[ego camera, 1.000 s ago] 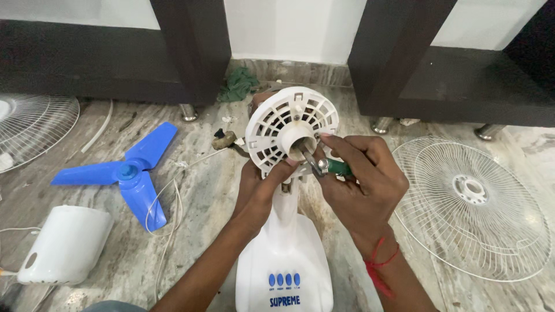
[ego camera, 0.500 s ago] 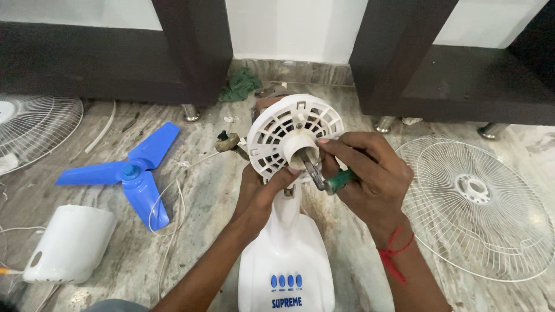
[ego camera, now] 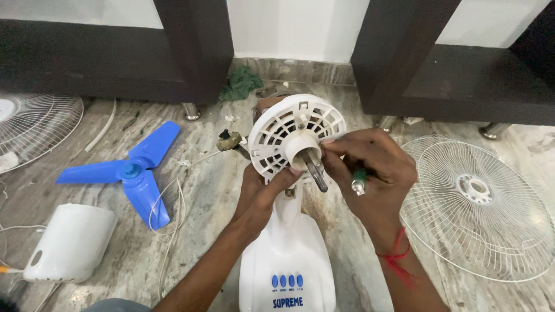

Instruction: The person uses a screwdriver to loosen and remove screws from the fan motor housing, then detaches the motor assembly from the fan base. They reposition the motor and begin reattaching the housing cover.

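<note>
Far left of the fan motor housing (ego camera: 298, 137), a white cover (ego camera: 72, 242) and a blue fan blade (ego camera: 130, 170) are seen lying on the floor. The housing is gripped from below by the left hand (ego camera: 266, 188), fingers closed on it. Just right of its shaft, a green-handled screwdriver (ego camera: 358, 178) is clasped in the right hand (ego camera: 373, 173). Farther right a wire grille (ego camera: 480, 208) is laid flat.

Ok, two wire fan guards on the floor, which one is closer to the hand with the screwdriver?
The wire guard on the right, lying flat beside the right hand that grips the green-handled screwdriver. The other guard lies far off at the left edge.
</note>
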